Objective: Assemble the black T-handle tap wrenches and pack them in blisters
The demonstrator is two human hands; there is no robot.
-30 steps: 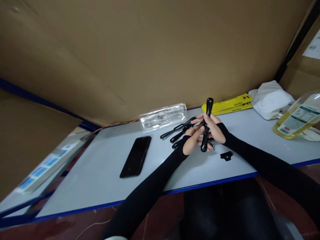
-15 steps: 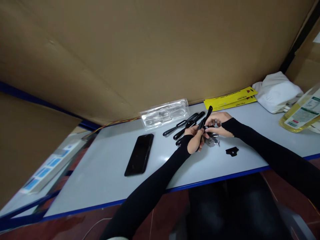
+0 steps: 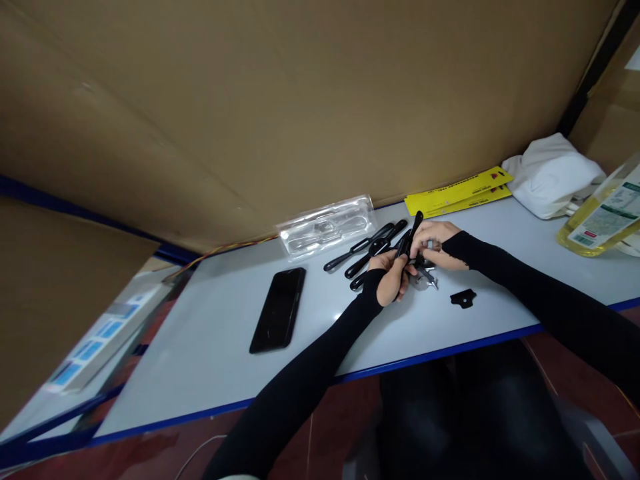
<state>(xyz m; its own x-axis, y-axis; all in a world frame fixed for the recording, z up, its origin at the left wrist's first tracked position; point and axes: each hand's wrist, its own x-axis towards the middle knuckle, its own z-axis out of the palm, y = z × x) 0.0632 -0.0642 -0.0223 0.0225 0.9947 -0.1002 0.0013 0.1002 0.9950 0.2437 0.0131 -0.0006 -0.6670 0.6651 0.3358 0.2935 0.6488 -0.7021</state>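
Note:
My left hand is closed round the lower part of a long black handled tool, whose tip sticks up and away from me. My right hand is curled beside it, fingers pinching at the tool's middle, just above the white table. Under the hands lies a small metal piece. Several more black handled tools lie side by side on the table just left of the hands. A small black flat part lies near the front edge to the right.
A black phone lies face up to the left. A clear plastic blister pack and yellow cards sit against the cardboard wall. A white cloth and a bottle of yellow liquid stand at the right.
Both hands have come down from a raised position to just above the table. The black tool has tilted from nearly upright to slanting away. My right hand shifted onto its middle.

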